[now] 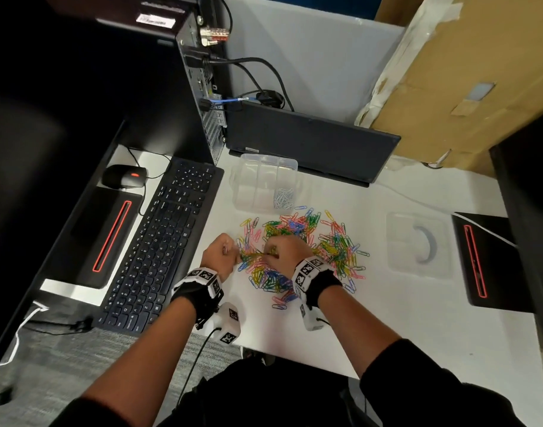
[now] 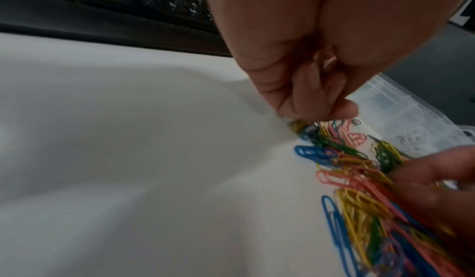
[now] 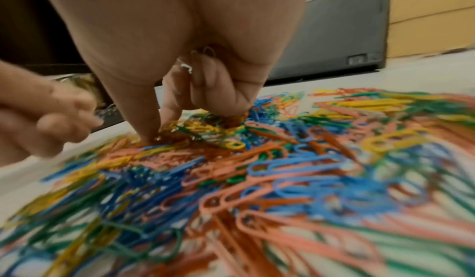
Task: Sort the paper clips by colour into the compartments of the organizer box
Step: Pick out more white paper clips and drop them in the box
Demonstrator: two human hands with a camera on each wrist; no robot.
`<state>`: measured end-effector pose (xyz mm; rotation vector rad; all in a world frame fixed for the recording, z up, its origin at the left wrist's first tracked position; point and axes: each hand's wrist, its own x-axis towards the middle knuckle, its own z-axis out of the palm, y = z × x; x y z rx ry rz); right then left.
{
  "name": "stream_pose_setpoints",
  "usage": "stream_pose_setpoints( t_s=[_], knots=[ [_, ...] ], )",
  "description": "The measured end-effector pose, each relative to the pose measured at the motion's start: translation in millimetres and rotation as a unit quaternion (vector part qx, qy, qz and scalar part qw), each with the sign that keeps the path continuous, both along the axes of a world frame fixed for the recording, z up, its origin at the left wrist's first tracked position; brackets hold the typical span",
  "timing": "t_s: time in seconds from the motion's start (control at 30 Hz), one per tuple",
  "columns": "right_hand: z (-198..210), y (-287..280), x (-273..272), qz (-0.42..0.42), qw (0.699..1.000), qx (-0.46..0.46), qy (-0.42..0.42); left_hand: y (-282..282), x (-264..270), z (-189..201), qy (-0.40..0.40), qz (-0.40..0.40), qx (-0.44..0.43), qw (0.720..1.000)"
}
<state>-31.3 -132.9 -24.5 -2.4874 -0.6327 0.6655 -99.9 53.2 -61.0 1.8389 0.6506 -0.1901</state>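
Note:
A heap of paper clips (image 1: 304, 251) in blue, green, yellow and pink lies on the white desk. Behind it stands the clear organizer box (image 1: 248, 177), with pale clips (image 1: 283, 198) in its near right compartment. My left hand (image 1: 233, 254) is at the heap's left edge, fingers curled round a few pale clips (image 2: 325, 62) in the palm, fingertips (image 2: 342, 108) down at the clips. My right hand (image 1: 271, 252) is over the heap's middle. It keeps pale clips (image 3: 203, 53) tucked in the palm while thumb and forefinger (image 3: 148, 127) pinch into the heap (image 3: 282, 169).
The box's clear lid (image 1: 418, 245) lies right of the heap. A black keyboard (image 1: 162, 241) runs along the left, a closed laptop (image 1: 310, 143) behind the box, a PC tower (image 1: 199, 87) at the back. A black device (image 1: 486, 260) sits at the right edge.

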Motion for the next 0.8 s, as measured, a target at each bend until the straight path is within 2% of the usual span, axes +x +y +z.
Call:
stream_pose_setpoints(
  t_s=[0.1,0.2,0.3,0.4,0.5,0.6,0.8],
  knots=[
    [1.7,-28.4,2.3,-0.109,0.993,0.048,0.005,-4.5,-0.7,-3.1,0.020,-0.031,0.036,0.999],
    [-1.1,-58.6,6.9,-0.205,0.978,-0.002,-0.034,-15.1,-0.4,5.5,0.001,-0.045,0.093,0.995],
    [-4.2,-73.3,5.6,-0.183,0.982,-0.034,-0.025,-25.6,3.2,15.2,0.007,-0.064,0.160,0.985],
    [-2.2,-81.0,3.0,-0.151,0.988,0.015,0.010,-34.3,6.9,15.7,0.021,-0.129,0.173,0.976],
    [2.2,-97.9,3.6,-0.229,0.971,0.065,0.025,-51.6,10.8,22.2,-0.009,-0.207,0.134,0.969],
    [4.2,-120.4,4.2,-0.314,0.948,0.054,0.019,-68.4,17.2,25.4,-0.037,-0.211,0.104,0.971],
    [8.9,-113.2,7.2,-0.251,0.968,-0.029,-0.016,-88.1,36.2,34.7,-0.106,-0.271,0.179,0.940]
  ],
)
